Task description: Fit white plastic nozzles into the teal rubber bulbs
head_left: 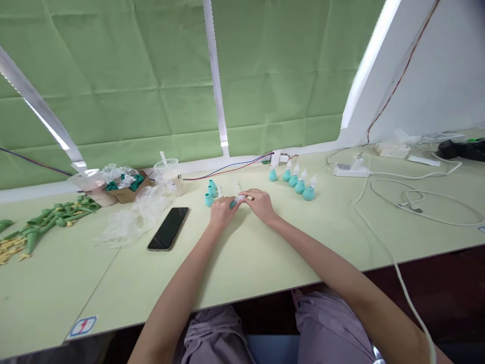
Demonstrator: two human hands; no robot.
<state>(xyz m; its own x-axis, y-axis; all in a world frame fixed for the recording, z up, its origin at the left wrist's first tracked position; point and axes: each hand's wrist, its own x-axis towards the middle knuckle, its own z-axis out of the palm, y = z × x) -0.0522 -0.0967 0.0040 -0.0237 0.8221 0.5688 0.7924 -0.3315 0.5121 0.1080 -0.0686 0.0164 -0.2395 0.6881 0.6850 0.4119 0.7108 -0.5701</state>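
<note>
My left hand [221, 213] is closed on a small teal bulb-shaped base [232, 204], mostly hidden by the fingers. My right hand [261, 205] pinches a whitish translucent piece [240, 198] at the mouth of that base; its full shape is hidden. Just beyond my left hand stand several teal bases [208, 199] with open tops. Small white translucent pieces [236, 186] are behind my fingers, partly covered. To the right, a row of teal bases [299, 187] carries white flame-shaped tips [312, 181]. One teal base [272, 175] near them has no visible tip.
A black phone [168, 229] lies left of my arms, beside crumpled clear plastic [131, 220]. Behind are drink cups [176, 183] and a cardboard box [131, 192]. Green stem-like parts [49, 218] lie far left. A power strip [350, 170] and white cables [382, 242] occupy the right.
</note>
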